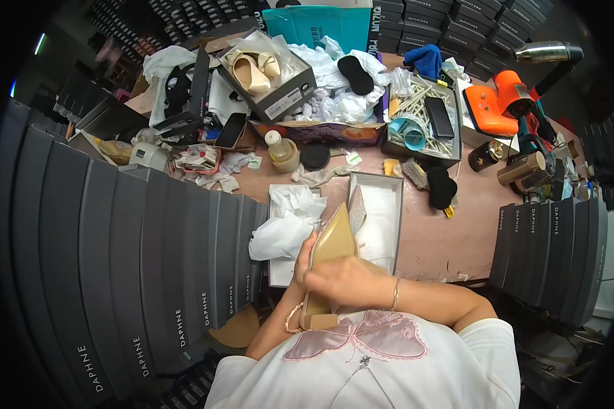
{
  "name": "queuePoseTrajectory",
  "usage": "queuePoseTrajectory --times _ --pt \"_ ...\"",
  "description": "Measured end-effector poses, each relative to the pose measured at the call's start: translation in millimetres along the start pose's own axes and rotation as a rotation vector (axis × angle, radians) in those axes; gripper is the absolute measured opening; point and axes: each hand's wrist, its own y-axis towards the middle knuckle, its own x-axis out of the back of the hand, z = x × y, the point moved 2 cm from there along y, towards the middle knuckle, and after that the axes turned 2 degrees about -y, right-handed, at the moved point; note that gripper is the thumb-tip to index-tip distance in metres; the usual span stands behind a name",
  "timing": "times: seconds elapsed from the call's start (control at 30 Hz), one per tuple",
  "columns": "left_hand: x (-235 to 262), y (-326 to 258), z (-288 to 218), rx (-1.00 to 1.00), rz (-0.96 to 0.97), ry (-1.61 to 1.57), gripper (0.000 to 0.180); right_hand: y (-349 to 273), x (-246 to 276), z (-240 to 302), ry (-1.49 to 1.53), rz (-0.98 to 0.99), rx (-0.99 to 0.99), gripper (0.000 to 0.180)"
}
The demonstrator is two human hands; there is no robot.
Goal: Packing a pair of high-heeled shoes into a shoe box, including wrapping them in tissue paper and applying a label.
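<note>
Head view: the left hand (305,262) clasps the tan-soled shoe (337,240) along its left edge, the right hand's (346,278) curled fingers crossing it, their grip unclear.

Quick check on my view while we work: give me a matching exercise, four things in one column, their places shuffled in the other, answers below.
Things
1. Tan-soled pointed shoe
2. Flat black rectangular slab
3. Teal cardboard box
4. Glossy orange plastic device

Places
A. Lying on thin white sticks inside an open grey cardboard box
B. At the back, behind crumpled white tissue paper
C. Just right of the open grey cardboard box
D. In the left hand, with the right hand over its sole

Pairs: 1-D, 2-A, 3-B, 4-C
</note>
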Motion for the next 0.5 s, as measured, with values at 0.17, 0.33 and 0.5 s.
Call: queuePoseTrajectory --times 0.17,0.33,0.5 --pt "18.4 5.3 5.0 0.032 0.232 -0.071 0.049 9.7 -8.4 -36.4 -0.075 -0.141 -0.238 0.008" --pt "11.4 -2.0 -0.3 -0.006 0.086 -0.026 0.055 11.1 -9.5 -22.1 -0.080 -0.232 -0.107 0.008" --pt "-0.2 -1.0 -28.8 -0.066 0.279 0.037 0.066 -42.6 -9.0 -122.2 0.323 -0.286 -0.768 0.024"
